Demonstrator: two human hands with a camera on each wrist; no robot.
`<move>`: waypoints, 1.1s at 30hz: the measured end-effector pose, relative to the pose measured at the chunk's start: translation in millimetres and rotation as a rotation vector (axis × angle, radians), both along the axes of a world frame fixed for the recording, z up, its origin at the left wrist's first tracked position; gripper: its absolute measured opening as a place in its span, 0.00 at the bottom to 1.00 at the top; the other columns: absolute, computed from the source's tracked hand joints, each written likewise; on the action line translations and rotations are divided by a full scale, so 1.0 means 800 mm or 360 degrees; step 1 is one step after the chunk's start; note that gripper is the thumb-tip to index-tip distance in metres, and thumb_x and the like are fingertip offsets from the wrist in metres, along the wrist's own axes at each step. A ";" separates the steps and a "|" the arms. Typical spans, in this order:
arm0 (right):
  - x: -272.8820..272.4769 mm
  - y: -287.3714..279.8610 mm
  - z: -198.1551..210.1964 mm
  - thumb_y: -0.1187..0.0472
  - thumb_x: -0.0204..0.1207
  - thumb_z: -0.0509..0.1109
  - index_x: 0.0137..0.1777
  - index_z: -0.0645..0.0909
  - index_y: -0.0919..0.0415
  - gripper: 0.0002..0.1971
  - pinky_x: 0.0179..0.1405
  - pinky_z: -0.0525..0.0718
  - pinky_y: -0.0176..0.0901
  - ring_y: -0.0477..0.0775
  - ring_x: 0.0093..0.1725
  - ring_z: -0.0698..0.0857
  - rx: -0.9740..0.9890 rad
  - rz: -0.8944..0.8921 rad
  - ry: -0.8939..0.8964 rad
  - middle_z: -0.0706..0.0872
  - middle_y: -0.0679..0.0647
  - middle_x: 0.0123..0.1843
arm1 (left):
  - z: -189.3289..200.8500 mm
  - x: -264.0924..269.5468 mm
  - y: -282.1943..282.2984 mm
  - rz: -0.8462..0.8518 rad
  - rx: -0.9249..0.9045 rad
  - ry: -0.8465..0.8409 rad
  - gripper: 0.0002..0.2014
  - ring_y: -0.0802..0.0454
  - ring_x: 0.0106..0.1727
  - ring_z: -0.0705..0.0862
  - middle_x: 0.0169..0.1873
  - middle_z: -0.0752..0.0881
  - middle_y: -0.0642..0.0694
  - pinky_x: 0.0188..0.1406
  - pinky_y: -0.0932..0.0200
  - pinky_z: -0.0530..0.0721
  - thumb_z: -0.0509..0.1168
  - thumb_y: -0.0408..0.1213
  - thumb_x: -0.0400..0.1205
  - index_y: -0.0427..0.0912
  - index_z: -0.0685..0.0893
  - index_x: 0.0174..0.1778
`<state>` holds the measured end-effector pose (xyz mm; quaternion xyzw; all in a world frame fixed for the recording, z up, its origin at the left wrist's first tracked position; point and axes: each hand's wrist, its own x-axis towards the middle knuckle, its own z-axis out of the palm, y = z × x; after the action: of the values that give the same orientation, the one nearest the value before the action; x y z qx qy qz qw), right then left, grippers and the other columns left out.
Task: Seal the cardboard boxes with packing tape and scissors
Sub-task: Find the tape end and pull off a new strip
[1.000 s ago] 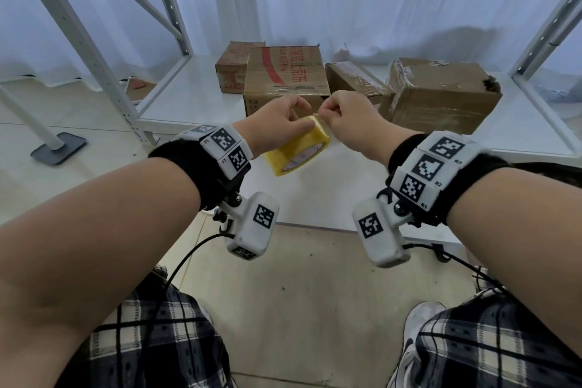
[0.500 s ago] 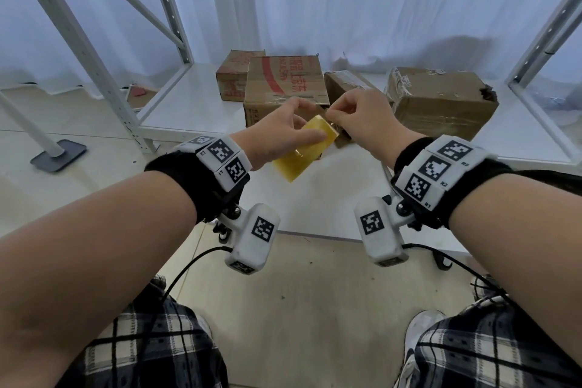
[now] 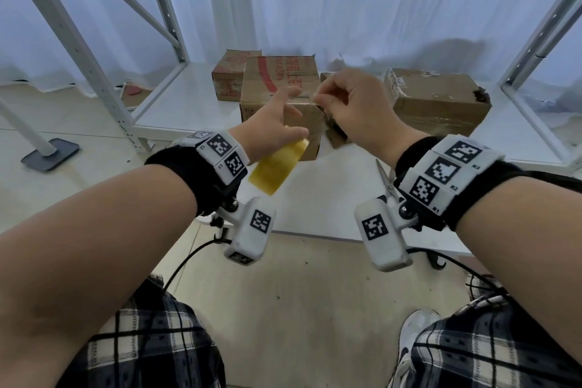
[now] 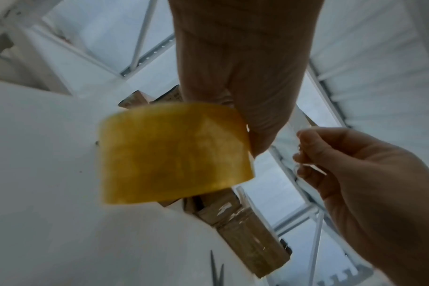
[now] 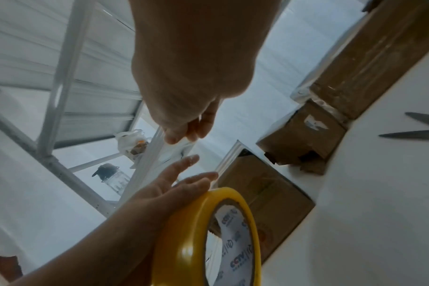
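Both hands rose and spread since a second ago: right hand point(image 3: 352, 107) pulled the free end off the roll, up and to the right. Right fingertips point(image 5: 181, 133) pinch the clear strip of peeled tape point(image 4: 296, 133). Left hand point(image 3: 271, 132) carries the yellow roll of packing tape point(image 3: 277, 168) low in the palm, fingers mostly straight; how the thumb holds it is hidden. Strip runs roll-to-pinch, rising left to right, over the near edge of the white shelf point(image 3: 330, 198). Target looks like the red-printed brown cardboard box point(image 3: 280, 88), directly behind both hands at mid-shelf; strip's long axis lies roughly across its top. Steel scissors point(image 3: 389, 181) lie on the shelf near its front edge, under the right wrist, so right hand is nearer for the cut.
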<state>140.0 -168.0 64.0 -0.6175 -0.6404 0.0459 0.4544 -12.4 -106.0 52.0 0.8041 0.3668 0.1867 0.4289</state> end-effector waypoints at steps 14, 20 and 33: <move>0.042 0.015 -0.002 0.63 0.79 0.70 0.46 0.83 0.63 0.03 0.36 0.71 0.27 0.42 0.37 0.76 -0.0240 -0.0452 0.0196 0.78 0.44 0.34 | 0.007 0.004 -0.012 -0.0092 -0.0379 -0.0249 0.21 0.58 0.49 0.83 0.59 0.83 0.55 0.42 0.66 0.85 0.66 0.29 0.82 0.52 0.70 0.66; 0.020 0.010 0.011 0.64 0.78 0.71 0.44 0.85 0.65 0.04 0.50 0.74 0.40 0.49 0.43 0.77 -0.0072 -0.0335 0.0008 0.82 0.54 0.41 | 0.000 0.003 -0.005 -0.0028 -0.0295 -0.0127 0.21 0.51 0.53 0.81 0.60 0.81 0.48 0.46 0.61 0.82 0.66 0.32 0.83 0.53 0.66 0.67; 0.061 0.006 -0.007 0.65 0.81 0.67 0.50 0.83 0.66 0.05 0.49 0.77 0.40 0.50 0.45 0.79 -0.0270 -0.0540 0.0216 0.81 0.53 0.43 | -0.005 0.011 -0.019 -0.0336 -0.0103 -0.0027 0.09 0.57 0.47 0.82 0.61 0.82 0.49 0.44 0.66 0.80 0.61 0.32 0.85 0.47 0.75 0.60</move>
<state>188.9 -162.8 58.1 -0.7480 -0.4891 0.0639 0.4441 -3.4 -121.5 48.3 0.8224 0.2823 0.1354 0.4750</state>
